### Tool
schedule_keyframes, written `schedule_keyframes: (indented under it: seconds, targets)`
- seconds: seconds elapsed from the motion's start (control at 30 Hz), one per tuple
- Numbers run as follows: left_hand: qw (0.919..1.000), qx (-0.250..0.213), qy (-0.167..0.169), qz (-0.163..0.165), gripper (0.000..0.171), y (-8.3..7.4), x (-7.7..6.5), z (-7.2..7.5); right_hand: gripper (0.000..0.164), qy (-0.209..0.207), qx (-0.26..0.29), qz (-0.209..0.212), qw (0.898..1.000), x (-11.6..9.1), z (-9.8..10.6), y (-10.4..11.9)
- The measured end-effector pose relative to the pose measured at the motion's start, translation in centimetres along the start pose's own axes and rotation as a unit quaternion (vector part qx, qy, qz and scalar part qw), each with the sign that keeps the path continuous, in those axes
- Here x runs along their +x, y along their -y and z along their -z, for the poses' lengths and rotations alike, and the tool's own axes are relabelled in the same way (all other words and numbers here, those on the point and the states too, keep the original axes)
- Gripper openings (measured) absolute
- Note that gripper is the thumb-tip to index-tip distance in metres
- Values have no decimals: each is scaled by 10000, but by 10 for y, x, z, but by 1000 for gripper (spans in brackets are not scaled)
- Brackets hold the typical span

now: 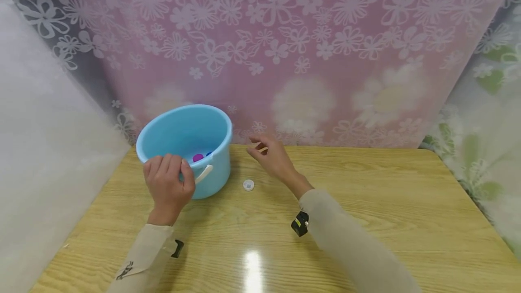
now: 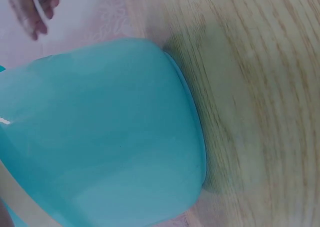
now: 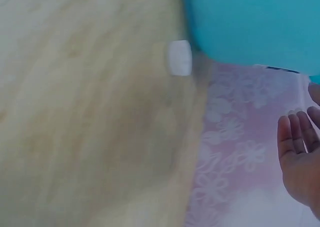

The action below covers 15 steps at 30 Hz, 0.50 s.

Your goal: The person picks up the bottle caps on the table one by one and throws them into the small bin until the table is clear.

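A light blue bucket (image 1: pixel 221 166) stands at the left of the wooden table, its white handle (image 1: pixel 204 173) hanging at the near side. My left hand (image 1: pixel 168 182) grips the near rim, fingers curled over it. Inside the bucket lie a purple round piece (image 1: pixel 198 158) and a bit of something dark blue (image 1: pixel 209 153), mostly hidden by the wall. Right of the bucket, my right hand (image 1: pixel 272 155) hovers with loosely bent fingers and nothing between them. Below it on the table sits a small white round piece (image 1: pixel 248 185) with a greyish square on top; the right wrist view shows its thick side.
The wooden table (image 1: pixel 366 220) extends to the right and toward me. Behind its far edge hangs a pink flowered curtain (image 1: pixel 264 58). Whitish sheeting (image 1: pixel 53 125) borders the left side, and flowered cloth (image 1: pixel 488 148) the right.
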<state>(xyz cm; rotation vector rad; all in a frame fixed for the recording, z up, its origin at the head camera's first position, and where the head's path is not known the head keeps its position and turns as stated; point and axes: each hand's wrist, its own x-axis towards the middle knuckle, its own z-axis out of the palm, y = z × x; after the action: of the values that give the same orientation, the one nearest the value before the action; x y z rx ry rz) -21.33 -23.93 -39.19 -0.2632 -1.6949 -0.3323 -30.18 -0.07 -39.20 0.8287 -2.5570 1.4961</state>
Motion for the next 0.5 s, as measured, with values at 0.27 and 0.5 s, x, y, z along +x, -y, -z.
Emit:
schedule_keyframes:
  seconds: [0.27, 0.5]
  targets:
    - [10000, -2, 2, 23, 31, 0, -1, 0, 42, 670, -188, -465, 9965, -20, -11, -20]
    - [10000, -30, -74, -27, 31, -2, 1, 0, 46, 1168, -419, -671, 9900, -31, -21, -30]
